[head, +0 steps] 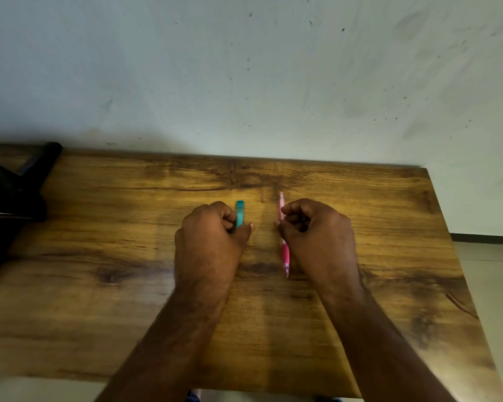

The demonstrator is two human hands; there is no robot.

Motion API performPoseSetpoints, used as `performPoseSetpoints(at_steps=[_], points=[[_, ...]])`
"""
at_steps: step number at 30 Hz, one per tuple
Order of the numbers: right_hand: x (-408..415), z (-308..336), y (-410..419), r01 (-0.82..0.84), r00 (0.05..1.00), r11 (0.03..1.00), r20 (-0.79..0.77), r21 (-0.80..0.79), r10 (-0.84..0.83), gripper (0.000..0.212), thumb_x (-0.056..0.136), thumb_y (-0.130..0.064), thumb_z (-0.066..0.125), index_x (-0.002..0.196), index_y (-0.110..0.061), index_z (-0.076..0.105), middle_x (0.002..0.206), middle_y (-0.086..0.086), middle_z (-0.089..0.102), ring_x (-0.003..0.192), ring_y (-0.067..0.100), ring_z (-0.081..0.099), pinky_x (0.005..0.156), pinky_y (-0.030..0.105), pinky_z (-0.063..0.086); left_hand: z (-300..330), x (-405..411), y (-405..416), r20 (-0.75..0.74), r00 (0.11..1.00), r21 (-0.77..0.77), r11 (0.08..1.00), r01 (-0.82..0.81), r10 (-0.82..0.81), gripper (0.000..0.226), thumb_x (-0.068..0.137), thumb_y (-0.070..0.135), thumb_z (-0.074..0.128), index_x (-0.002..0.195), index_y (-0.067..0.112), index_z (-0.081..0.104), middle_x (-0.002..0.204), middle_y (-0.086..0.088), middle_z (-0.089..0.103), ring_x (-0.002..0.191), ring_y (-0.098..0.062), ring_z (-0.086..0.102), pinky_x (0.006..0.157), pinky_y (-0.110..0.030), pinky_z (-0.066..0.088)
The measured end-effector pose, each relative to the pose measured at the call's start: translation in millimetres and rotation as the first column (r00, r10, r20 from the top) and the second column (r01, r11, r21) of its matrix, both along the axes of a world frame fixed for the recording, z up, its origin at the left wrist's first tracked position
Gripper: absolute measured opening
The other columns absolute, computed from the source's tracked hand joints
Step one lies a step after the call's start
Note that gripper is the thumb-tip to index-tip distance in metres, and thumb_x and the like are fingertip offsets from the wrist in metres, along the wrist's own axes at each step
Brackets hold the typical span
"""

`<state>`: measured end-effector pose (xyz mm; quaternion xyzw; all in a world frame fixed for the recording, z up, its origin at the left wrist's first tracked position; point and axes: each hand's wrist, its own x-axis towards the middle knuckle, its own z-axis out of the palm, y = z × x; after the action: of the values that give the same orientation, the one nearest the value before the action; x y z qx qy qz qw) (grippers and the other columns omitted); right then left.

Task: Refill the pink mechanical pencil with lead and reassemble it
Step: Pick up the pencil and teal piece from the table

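Both forearms reached up from the bottom edge over the wooden table [99,300]. At centre frame, the left hand [212,236] pinched the teal lead case [240,213]; the right hand [317,233] curled round the pink mechanical pencil [284,245]. Opening step, probably; next, lift and uncap.

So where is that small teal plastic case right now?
In the head view, the small teal plastic case is just left of centre on the wooden table, pinched by the left hand, with the pink mechanical pencil to its right.
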<state>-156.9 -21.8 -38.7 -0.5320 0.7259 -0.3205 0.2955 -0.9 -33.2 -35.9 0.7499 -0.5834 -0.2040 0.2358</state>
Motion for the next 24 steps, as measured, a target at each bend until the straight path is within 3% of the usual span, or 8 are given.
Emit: performPoseSetpoints(at_steps=[4, 7, 10, 12, 14, 17, 20, 24], points=[[7, 2, 3, -0.042, 0.99, 0.999, -0.135, -0.002, 0.041, 0.033, 0.088, -0.02, 0.08, 0.119, -0.026, 0.071, 0.103, -0.008, 0.07, 0.089, 0.006, 0.066, 0.078, 0.03, 0.06, 1, 0, -1, 0.006, 1.0, 0.03, 0.999, 0.011, -0.011, 0.026, 0.076, 0.044, 0.085, 0.086, 0.026, 0.069, 0.081, 0.011, 0.065, 0.073, -0.005, 0.061, 0.06, -0.023, 0.05], [11, 4, 4, -0.029, 0.986, 1.0, -0.168, -0.01, 0.026, 0.041, 0.086, -0.019, 0.078, 0.125, -0.026, 0.065, 0.103, -0.006, 0.072, 0.088, 0.013, 0.068, 0.077, 0.034, 0.058, 4, 0, -1, 0.006, 1.0, 0.054, 0.998, 0.019, -0.02, 0.027, 0.076, 0.046, 0.085, 0.087, 0.026, 0.069, 0.08, 0.01, 0.065, 0.073, -0.005, 0.061, 0.06, -0.023, 0.048], [10, 6, 2, 0.064, 0.998, 0.998, -0.006, 0.019, -0.064, 0.045, 0.084, -0.017, 0.079, 0.125, -0.027, 0.065, 0.091, -0.01, 0.073, 0.081, 0.007, 0.07, 0.075, 0.037, 0.061, 6, 2, -1, -0.012, 1.0, 0.033, 0.999, 0.028, -0.028, 0.028, 0.076, 0.049, 0.083, 0.084, 0.026, 0.07, 0.075, 0.011, 0.065, 0.069, -0.004, 0.061, 0.059, -0.024, 0.049], [4, 9, -3, 0.163, 0.945, 0.984, 0.277, 0.067, -0.175, 0.039, 0.085, -0.012, 0.079, 0.122, -0.023, 0.068, 0.086, -0.006, 0.074, 0.077, 0.008, 0.072, 0.072, 0.036, 0.064, 7, 3, 0, -0.043, 0.999, -0.021, 0.999, 0.03, -0.031, 0.028, 0.078, 0.051, 0.081, 0.08, 0.026, 0.07, 0.07, 0.011, 0.065, 0.065, -0.003, 0.062, 0.059, -0.028, 0.054], [-3, 14, -6, 0.203, 0.761, 0.969, 0.6, 0.143, -0.248, 0.029, 0.091, -0.006, 0.073, 0.117, -0.017, 0.071, 0.086, -0.001, 0.075, 0.075, 0.011, 0.071, 0.068, 0.033, 0.063, 8, 4, 1, -0.09, 0.995, -0.106, 0.994, 0.027, -0.037, 0.028, 0.083, 0.052, 0.076, 0.077, 0.026, 0.07, 0.067, 0.012, 0.066, 0.063, -0.002, 0.063, 0.06, -0.031, 0.057], [-11, 18, -8, 0.185, 0.457, 0.964, 0.851, 0.191, -0.257, 0.015, 0.096, -0.006, 0.065, 0.108, -0.009, 0.074, 0.088, 0.008, 0.071, 0.081, 0.019, 0.065, 0.075, 0.032, 0.058, 10, 1, -1, -0.174, 0.982, -0.183, 0.982, 0.045, -0.078, 0.023, 0.09, 0.047, 0.071, 0.082, 0.026, 0.073, 0.072, 0.015, 0.067, 0.068, 0.001, 0.064, 0.062, -0.027, 0.057], [-13, 20, -10, 0.176, 0.18, 0.961, 0.953, 0.211, -0.242, 0.013, 0.1, -0.005, 0.055, 0.101, -0.007, 0.067, 0.087, 0.011, 0.071, 0.083, 0.022, 0.07, 0.078, 0.034, 0.06, 11, -3, -1, -0.217, 0.965, -0.224, 0.969, 0.101, -0.15, 0.019, 0.093, 0.04, 0.069, 0.088, 0.023, 0.074, 0.078, 0.013, 0.067, 0.072, 0.0, 0.063, 0.062, -0.015, 0.05], [-13, 21, -11, 0.16, -0.041, 0.973, 0.986, 0.166, -0.162, 0.018, 0.098, -0.015, 0.042, 0.092, -0.014, 0.058, 0.08, 0.006, 0.058, 0.067, 0.017, 0.054, 0.07, 0.032, 0.046, 13, -12, 2, -0.301, 0.933, -0.27, 0.956, 0.115, -0.197, 0.016, 0.097, 0.033, 0.065, 0.093, 0.02, 0.073, 0.083, 0.012, 0.066, 0.078, -0.002, 0.062, 0.065, -0.008, 0.044]])
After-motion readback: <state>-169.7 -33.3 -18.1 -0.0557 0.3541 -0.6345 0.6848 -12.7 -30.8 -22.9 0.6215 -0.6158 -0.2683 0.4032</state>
